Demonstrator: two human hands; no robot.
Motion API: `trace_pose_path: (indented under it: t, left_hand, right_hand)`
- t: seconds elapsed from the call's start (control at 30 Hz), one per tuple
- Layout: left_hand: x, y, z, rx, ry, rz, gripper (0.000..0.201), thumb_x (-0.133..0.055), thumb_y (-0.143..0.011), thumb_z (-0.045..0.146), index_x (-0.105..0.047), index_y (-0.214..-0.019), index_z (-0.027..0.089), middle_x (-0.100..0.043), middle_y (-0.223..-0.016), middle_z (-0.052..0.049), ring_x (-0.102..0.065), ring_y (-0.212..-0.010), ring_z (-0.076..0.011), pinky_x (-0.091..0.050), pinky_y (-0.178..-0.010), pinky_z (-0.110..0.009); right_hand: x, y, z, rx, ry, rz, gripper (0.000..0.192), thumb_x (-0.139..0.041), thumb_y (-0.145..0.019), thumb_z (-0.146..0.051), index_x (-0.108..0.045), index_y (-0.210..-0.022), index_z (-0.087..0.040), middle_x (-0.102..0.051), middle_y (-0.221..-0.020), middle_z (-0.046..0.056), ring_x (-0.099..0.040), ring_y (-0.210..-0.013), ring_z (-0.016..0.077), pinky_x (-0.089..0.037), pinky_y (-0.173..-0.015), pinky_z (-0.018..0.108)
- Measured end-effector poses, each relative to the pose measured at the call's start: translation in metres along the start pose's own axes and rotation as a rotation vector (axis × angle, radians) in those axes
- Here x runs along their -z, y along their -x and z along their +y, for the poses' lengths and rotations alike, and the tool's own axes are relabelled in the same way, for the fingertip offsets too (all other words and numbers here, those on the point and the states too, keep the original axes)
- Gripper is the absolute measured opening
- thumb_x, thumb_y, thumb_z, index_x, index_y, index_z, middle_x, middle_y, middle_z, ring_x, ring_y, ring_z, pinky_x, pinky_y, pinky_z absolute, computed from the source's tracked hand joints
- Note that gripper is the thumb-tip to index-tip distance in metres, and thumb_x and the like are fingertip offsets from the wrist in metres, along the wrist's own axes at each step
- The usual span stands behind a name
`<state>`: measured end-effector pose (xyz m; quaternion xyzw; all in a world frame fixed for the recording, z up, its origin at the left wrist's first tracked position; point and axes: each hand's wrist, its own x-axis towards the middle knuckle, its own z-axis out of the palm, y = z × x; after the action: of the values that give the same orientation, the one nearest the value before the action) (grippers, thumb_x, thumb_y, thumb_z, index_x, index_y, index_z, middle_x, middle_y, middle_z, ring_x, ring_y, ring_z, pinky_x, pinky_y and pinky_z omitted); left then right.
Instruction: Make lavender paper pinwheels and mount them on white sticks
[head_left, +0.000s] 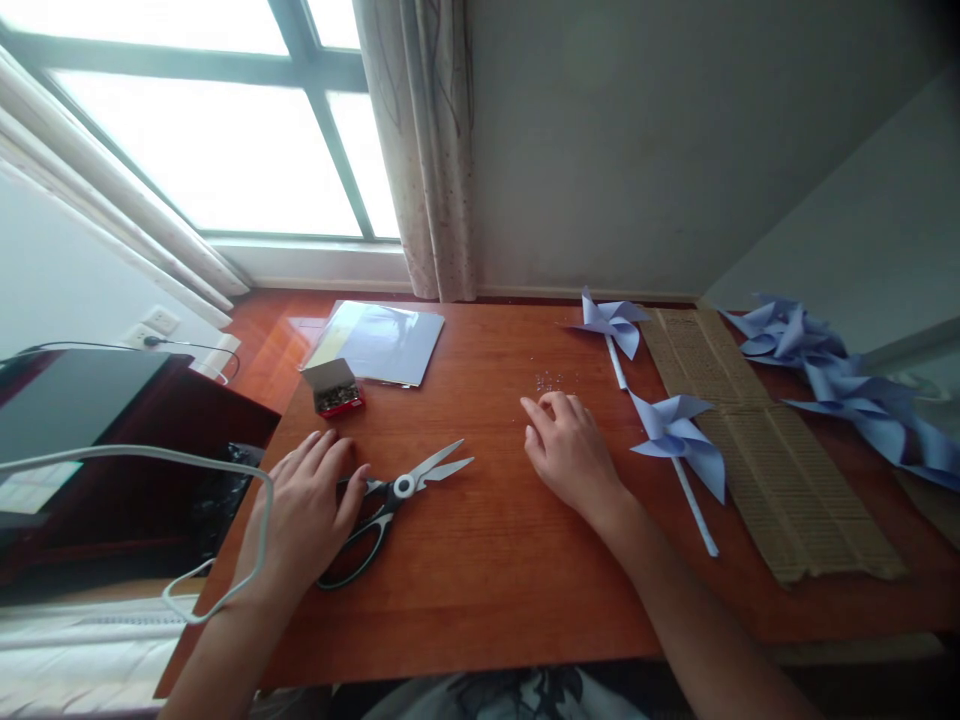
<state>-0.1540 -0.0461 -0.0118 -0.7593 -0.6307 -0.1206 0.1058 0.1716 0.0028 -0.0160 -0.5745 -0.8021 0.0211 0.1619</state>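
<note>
My left hand (311, 500) lies on the table's left side with its fingers stretched out, holding nothing I can see. Its thumb is at one handle of the scissors (405, 487), whose blades stand apart and point right. Just beyond its fingertips is a small red box (341, 398) with its lid up and tiny metallic pieces inside. My right hand (570, 450) rests on the table, fingers loosely bent, index finger and thumb apart, nothing visible between them. Close past its knuckles lie several tiny clear bits (549, 383). To its right are two blue paper pinwheels (679, 435) on white paper sticks.
Flat corrugated cardboard (772, 470) lies on the right, with more blue pinwheels (847, 375) beyond it. Paper sheets in a clear sleeve (382, 340) lie at the back left. A white cable (266, 520) passes in front of my left wrist.
</note>
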Motion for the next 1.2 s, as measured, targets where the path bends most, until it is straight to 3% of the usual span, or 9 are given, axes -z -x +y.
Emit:
trace_pose_path:
  t: [0.2, 0.57, 0.77, 0.87, 0.97, 1.07, 1.2]
  left_hand:
    - [0.003, -0.010, 0.027, -0.025, -0.012, -0.109, 0.051, -0.040, -0.101, 0.043, -0.062, -0.131, 0.007, -0.062, -0.141, -0.021, -0.053, -0.136, -0.0385, -0.041, -0.111, -0.053]
    - [-0.004, -0.053, 0.150, -0.234, 0.150, -0.233, 0.054, -0.041, -0.101, 0.041, -0.055, -0.143, 0.010, -0.051, -0.153, -0.020, -0.041, -0.147, -0.0354, -0.026, -0.121, -0.058]
    - [-0.014, -0.061, 0.186, -0.299, 0.193, -0.260, 0.061, -0.044, -0.099, 0.045, -0.049, -0.147, 0.007, -0.047, -0.155, -0.025, -0.038, -0.148, -0.0375, -0.022, -0.123, -0.060]
    - [-0.018, -0.064, 0.190, -0.309, 0.232, -0.258, 0.064, -0.043, -0.100, 0.047, -0.044, -0.151, 0.008, -0.043, -0.158, -0.025, -0.035, -0.150, -0.0373, -0.022, -0.123, -0.060]
    - [-0.015, -0.066, 0.181, -0.312, 0.254, -0.245, 0.060, -0.041, -0.101, 0.042, -0.044, -0.151, 0.008, -0.039, -0.161, -0.023, -0.031, -0.152, -0.0360, -0.023, -0.122, -0.061]
    - [-0.008, -0.061, 0.158, -0.327, 0.261, -0.224, 0.054, -0.041, -0.101, 0.036, -0.048, -0.147, 0.009, -0.038, -0.162, -0.020, -0.031, -0.153, -0.0344, -0.026, -0.122, -0.058]
    - [-0.002, -0.040, 0.112, -0.270, 0.231, -0.135, 0.047, -0.045, -0.099, 0.029, -0.052, -0.142, 0.014, -0.044, -0.159, -0.018, -0.035, -0.150, -0.0352, -0.030, -0.120, -0.057]
  right_hand:
    - [-0.002, 0.001, 0.019, -0.065, -0.074, 0.072, 0.040, -0.054, -0.093, -0.018, -0.066, -0.131, -0.012, -0.064, -0.111, 0.015, -0.057, -0.103, 0.0307, -0.051, -0.095, 0.046]
    - [-0.012, -0.002, 0.032, -0.033, -0.250, 0.181, 0.020, -0.057, -0.094, -0.014, -0.076, -0.101, -0.016, -0.070, -0.093, 0.009, -0.061, -0.092, 0.0259, -0.053, -0.087, 0.038]
    - [-0.013, -0.004, 0.035, -0.112, -0.211, 0.262, 0.016, -0.060, -0.095, -0.015, -0.076, -0.096, -0.019, -0.073, -0.092, 0.007, -0.063, -0.089, 0.0248, -0.051, -0.082, 0.036]
    - [-0.014, -0.004, 0.036, -0.163, -0.209, 0.282, 0.012, -0.063, -0.094, -0.017, -0.074, -0.093, -0.020, -0.073, -0.092, 0.007, -0.064, -0.090, 0.0244, -0.050, -0.082, 0.035]
    - [-0.014, -0.005, 0.036, -0.212, -0.226, 0.271, 0.008, -0.065, -0.092, -0.019, -0.070, -0.087, -0.021, -0.070, -0.089, 0.005, -0.063, -0.085, 0.0229, -0.050, -0.077, 0.033]
    - [-0.014, -0.004, 0.034, -0.213, -0.266, 0.236, 0.010, -0.061, -0.095, -0.022, -0.067, -0.086, -0.021, -0.067, -0.088, 0.005, -0.063, -0.080, 0.0207, -0.049, -0.074, 0.032]
    - [-0.016, -0.004, 0.026, -0.159, -0.277, 0.200, 0.009, -0.061, -0.096, -0.027, -0.068, -0.094, -0.021, -0.069, -0.095, 0.007, -0.063, -0.092, 0.0237, -0.051, -0.085, 0.036]
